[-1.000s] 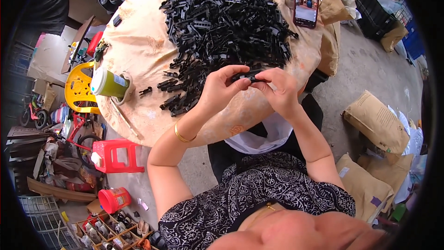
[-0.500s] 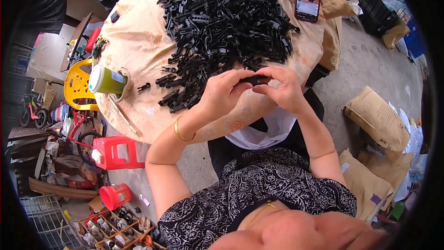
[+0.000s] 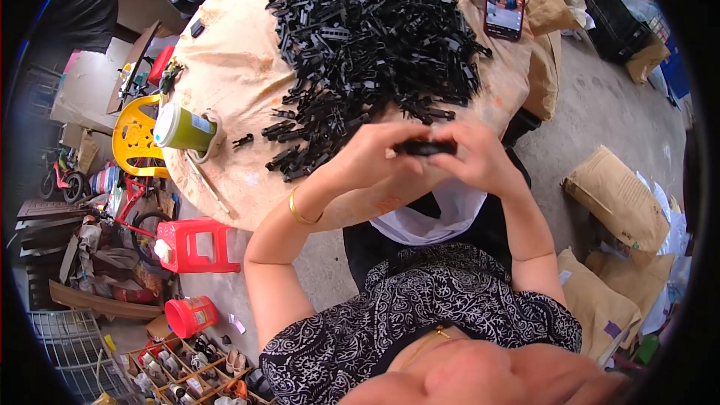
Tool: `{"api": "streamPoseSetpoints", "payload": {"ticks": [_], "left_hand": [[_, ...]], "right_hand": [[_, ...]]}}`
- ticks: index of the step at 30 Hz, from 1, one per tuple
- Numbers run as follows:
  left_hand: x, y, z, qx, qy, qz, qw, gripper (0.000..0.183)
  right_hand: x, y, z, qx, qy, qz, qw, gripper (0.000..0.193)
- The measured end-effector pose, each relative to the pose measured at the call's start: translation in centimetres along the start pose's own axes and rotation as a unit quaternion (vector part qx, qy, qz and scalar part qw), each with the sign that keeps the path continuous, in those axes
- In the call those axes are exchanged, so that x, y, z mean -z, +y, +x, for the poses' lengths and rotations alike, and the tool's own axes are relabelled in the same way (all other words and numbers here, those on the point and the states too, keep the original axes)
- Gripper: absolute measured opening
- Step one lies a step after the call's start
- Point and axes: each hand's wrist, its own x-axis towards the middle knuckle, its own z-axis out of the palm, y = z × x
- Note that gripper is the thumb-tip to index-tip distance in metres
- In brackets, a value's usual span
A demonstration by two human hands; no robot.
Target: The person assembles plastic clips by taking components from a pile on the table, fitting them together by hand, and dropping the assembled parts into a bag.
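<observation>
Head view: I see the left hand (image 3: 373, 154) and right hand (image 3: 484, 159) pinching a black plastic piece (image 3: 426, 148) between them, long axis left to right, neither nearer; beyond lies the black-parts pile (image 3: 375, 49).

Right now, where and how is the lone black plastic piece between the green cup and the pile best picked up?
Probably by a pinch across its middle, from above: the lone black plastic piece is long and narrow, lying apart from the pile with bare tablecloth along both long sides.
</observation>
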Motion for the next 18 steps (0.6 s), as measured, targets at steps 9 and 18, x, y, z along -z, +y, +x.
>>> {"api": "streamPoseSetpoints", "payload": {"ticks": [9,18], "left_hand": [[10.8,-7.7,2.7,0.196,0.249,0.299,0.900,0.018],[13.2,-12.6,3.5,0.187,0.120,0.414,0.883,0.031]], "right_hand": [[0.9,0.6,-0.9,0.021,-0.125,-0.085,0.988,0.027],[-1.3,4.1,2.0,0.055,0.027,-0.287,0.956,0.021]]}}
